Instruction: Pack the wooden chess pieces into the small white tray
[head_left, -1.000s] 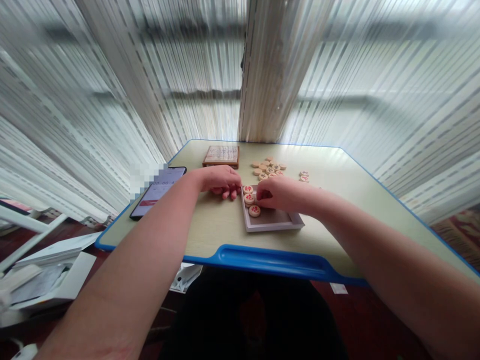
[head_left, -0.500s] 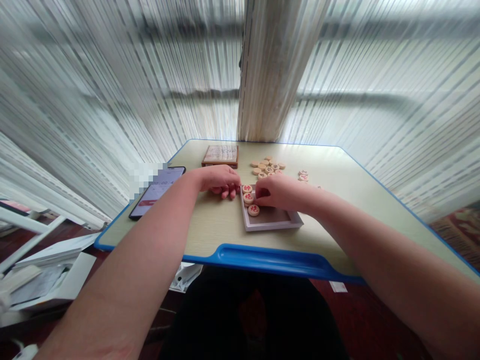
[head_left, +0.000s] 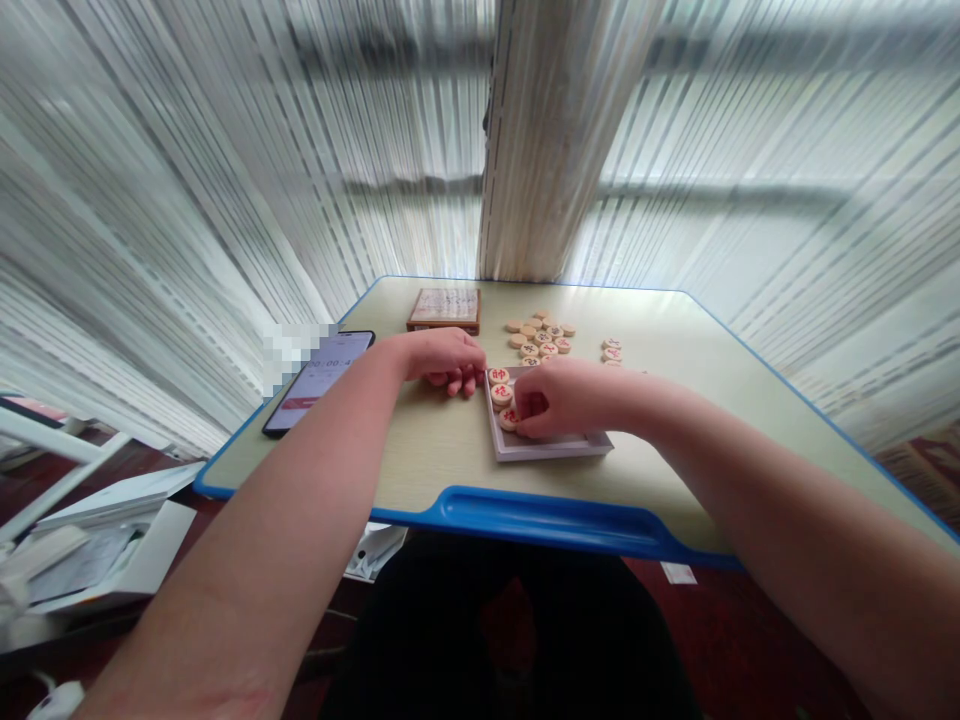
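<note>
A shallow open box sits near the table's front edge, with round wooden pieces bearing red characters along its left side. My right hand is over the box, its fingers closed on the lowest red-marked piece at the left. Above that piece lie another red-marked piece and one in the corner. My left hand rests on the table just left of the box, fingers loosely curled and apart, holding nothing. Several loose pieces are grouped behind the box.
A brown-edged box lies at the back left of the table. The phone is beside my left forearm. More pieces lie right of the group. A blue tray-like ledge runs along the front edge.
My right hand has moved down within the box, from beside the middle piece to the lowest piece. Behind the box, more of the loose pieces show. My left hand has barely moved.
</note>
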